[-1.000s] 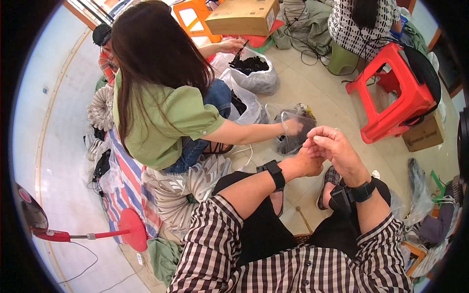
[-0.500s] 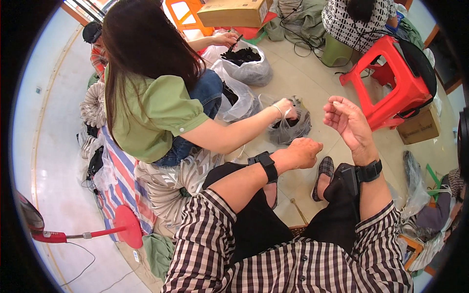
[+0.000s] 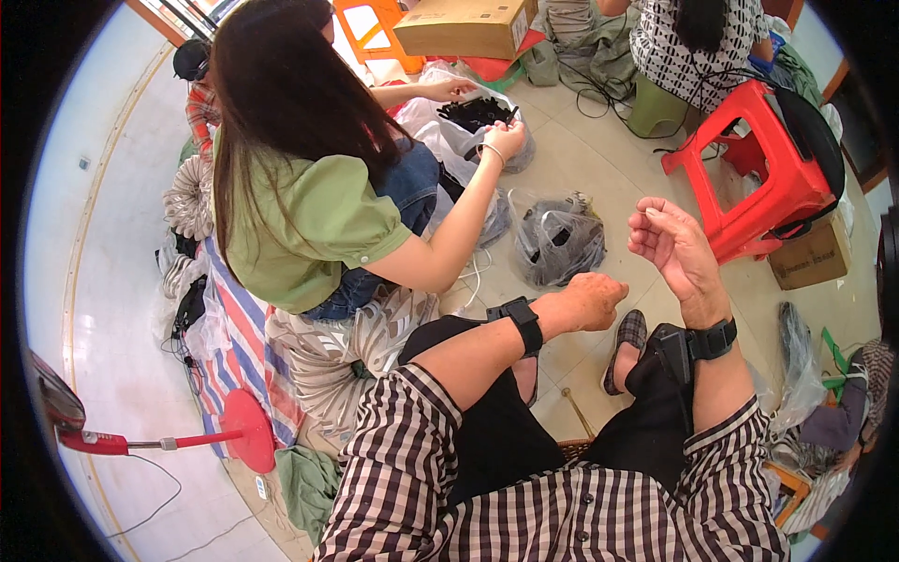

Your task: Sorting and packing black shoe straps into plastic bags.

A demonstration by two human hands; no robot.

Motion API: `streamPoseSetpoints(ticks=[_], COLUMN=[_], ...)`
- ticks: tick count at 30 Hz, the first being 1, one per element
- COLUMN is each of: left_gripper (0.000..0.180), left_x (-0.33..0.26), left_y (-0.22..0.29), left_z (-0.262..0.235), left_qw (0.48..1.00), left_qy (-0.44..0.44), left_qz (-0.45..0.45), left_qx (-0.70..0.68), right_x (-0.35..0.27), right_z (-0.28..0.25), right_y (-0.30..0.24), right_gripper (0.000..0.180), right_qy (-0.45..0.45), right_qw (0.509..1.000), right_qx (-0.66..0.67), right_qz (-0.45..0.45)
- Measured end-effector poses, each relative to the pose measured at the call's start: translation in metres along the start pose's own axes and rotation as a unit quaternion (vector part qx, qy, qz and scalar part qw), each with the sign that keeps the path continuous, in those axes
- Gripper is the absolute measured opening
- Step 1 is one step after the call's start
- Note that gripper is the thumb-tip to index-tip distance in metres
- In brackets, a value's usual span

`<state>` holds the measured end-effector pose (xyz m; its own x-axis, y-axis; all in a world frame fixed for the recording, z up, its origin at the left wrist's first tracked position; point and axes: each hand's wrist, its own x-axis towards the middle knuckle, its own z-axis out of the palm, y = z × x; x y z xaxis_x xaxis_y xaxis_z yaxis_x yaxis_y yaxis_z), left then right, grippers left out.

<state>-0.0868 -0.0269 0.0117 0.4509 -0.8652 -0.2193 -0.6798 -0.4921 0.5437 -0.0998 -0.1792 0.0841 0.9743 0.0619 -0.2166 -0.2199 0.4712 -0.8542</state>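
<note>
My left hand (image 3: 590,302) is held over my lap, seen from its back, with its fingers curled closed. Anything in them is hidden or too small to name. Higher and to the right is my right hand (image 3: 672,245), palm partly showing, fingers bent and the thumb tip against the index finger. No clear object shows in that pinch. The hands are apart. Just beyond my left hand, a grey see-through plastic bag (image 3: 562,239) with dark contents stands on the floor. Each wrist wears a black strap with a small box.
At the left, a person in a green top (image 3: 309,201) holds a small black piece over a white bag (image 3: 518,155) of black pieces. A red stool (image 3: 709,211) and carton (image 3: 813,255) stand at the right. A red-based fan (image 3: 249,431) is at the lower left.
The other person's near hand has left the grey bag and moved up to the white bag. My hands keep nearly the same pose. The whole view has shifted slightly.
</note>
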Motion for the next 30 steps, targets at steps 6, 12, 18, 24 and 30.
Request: streamPoseSetpoints(ticks=[6, 12, 18, 24, 30], left_gripper=[0.028, 0.03, 0.029, 0.029, 0.03], left_x=[-0.0003, 0.0002, 0.0012, 0.0019, 0.0015], left_y=[0.0002, -0.0006, 0.0001, 0.0012, 0.0006], left_z=[-0.0005, -0.0004, -0.0009, -0.0014, -0.0005], left_qw=[1.0, 1.0, 1.0, 1.0, 1.0], left_qy=[0.003, 0.011, 0.014, 0.015, 0.018], left_qz=[-0.008, 0.006, 0.005, 0.012, 0.01], left_qx=[-0.014, -0.011, -0.006, -0.005, -0.001], right_x=[-0.0006, 0.0013, 0.0024, 0.0019, 0.0015], right_z=[0.0039, 0.0031, 0.0044, 0.0044, 0.0056], right_y=[0.0013, 0.006, 0.008, 0.008, 0.0085], right_gripper=[0.015, 0.015, 0.015, 0.014, 0.014], right_qy=[0.005, 0.006, 0.004, 0.002, 0.001], right_qw=[1.0, 1.0, 1.0, 1.0, 1.0], right_qx=[-0.004, -0.004, -0.005, -0.003, 0.0], right_qz=[0.005, 0.015, 0.022, 0.023, 0.022])
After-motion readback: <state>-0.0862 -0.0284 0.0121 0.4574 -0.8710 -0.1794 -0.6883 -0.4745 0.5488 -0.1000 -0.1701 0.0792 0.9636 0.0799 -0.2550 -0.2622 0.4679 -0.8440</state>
